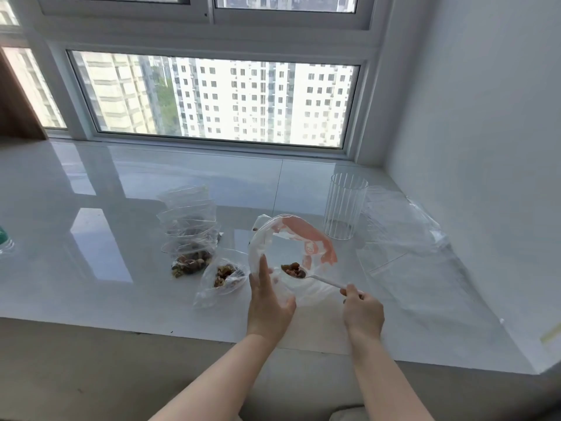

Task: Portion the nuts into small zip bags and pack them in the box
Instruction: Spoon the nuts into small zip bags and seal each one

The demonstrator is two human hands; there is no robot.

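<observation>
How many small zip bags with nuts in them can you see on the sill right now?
2 clearly: one small bag beside the left hand, another left of it. The crumpled pile behind may hide more.

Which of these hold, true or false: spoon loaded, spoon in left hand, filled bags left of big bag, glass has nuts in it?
1. The spoon carries nuts. True.
2. The left hand holds the spoon. False: the right hand pinches its handle; the left hand holds the big bag open.
3. Filled small bags lie left of the big bag. True.
4. The ribbed glass is full of nuts. False: it looks empty, standing right of and behind the big bag.
</observation>
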